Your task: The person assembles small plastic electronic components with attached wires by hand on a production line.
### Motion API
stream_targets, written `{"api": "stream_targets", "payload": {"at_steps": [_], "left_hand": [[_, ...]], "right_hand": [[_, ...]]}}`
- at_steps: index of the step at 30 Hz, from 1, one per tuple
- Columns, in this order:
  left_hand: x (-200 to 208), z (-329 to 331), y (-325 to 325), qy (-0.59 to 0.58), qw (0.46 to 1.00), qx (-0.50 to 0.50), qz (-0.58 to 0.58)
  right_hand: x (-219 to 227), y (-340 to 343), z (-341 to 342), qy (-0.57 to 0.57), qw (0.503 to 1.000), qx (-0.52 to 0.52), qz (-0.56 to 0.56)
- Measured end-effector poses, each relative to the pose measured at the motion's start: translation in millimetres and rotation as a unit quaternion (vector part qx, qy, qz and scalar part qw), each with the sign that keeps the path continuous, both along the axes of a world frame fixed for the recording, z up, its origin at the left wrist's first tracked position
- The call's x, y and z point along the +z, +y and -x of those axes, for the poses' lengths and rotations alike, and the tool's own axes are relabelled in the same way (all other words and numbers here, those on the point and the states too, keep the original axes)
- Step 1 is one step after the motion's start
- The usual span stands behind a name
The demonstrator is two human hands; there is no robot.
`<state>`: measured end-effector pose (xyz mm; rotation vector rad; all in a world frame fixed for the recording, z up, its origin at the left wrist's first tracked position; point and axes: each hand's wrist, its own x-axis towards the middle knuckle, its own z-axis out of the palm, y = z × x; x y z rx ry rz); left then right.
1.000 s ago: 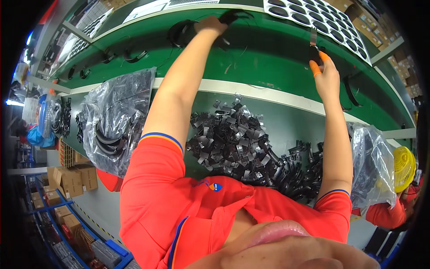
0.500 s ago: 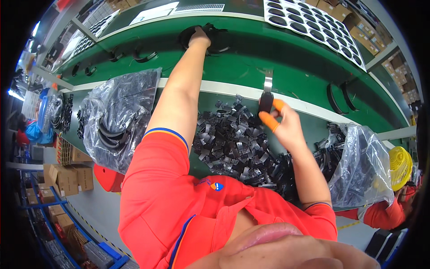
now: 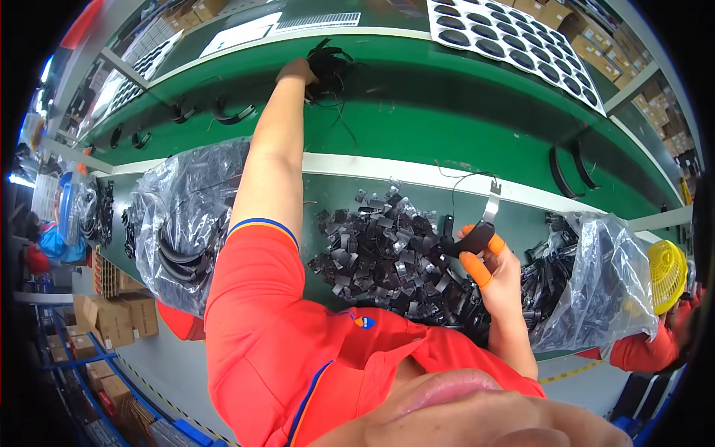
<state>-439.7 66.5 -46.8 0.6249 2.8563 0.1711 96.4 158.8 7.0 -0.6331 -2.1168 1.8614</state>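
Far out on the green conveyor surface, my left hand (image 3: 299,71) is closed at the edge of a tangled bundle of black strips and thin wires (image 3: 328,74). Some of its fingers are hidden by the bundle. My right hand (image 3: 500,272), with orange covers on thumb and fingers, pinches a black curved band (image 3: 474,240). A shiny metal strip (image 3: 492,201) extends from that band's upper end, and a thin wire loops from it. A heap of small black plastic pieces (image 3: 383,253) lies on the near bench, left of my right hand.
Clear plastic bags of black parts lie at left (image 3: 186,223) and right (image 3: 603,276). Black curved bands (image 3: 564,171) rest on the green surface on both sides. A white tray with round cavities (image 3: 514,37) stands beyond. A yellow basket (image 3: 666,276) is at far right, near another person's red sleeve (image 3: 633,352).
My left hand and the bundle have shifted left, and the bundle's strips now fan out. My right hand has drawn nearer and to the right with the band, which is turned more sideways.
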Motion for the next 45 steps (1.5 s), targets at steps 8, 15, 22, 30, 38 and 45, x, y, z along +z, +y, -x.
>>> {"api": "stream_targets", "payload": {"at_steps": [8, 15, 22, 30, 38, 45], "left_hand": [[16, -12, -32, 0.150, 0.987, 0.040, -0.033], [155, -67, -211, 0.093, 0.987, -0.012, -0.134], [122, -144, -377, 0.003, 0.989, 0.148, 0.022], [122, -164, -395, 0.305, 0.944, -0.042, -0.117], [121, -409, -77, -0.005, 0.774, -0.469, -0.425], [68, -429, -58, -0.345, 0.531, -0.342, -0.694]], "right_hand": [[3, -13, -11, 0.028, 0.999, 0.014, 0.011], [6, -18, -36, 0.065, 0.996, 0.012, 0.057], [8, -26, -45, 0.120, 0.983, 0.009, 0.135], [47, -21, -50, 0.242, 0.969, -0.052, -0.008], [29, -47, -36, 0.213, 0.912, -0.117, -0.332], [7, -44, -40, 0.187, 0.954, -0.066, -0.225]]}}
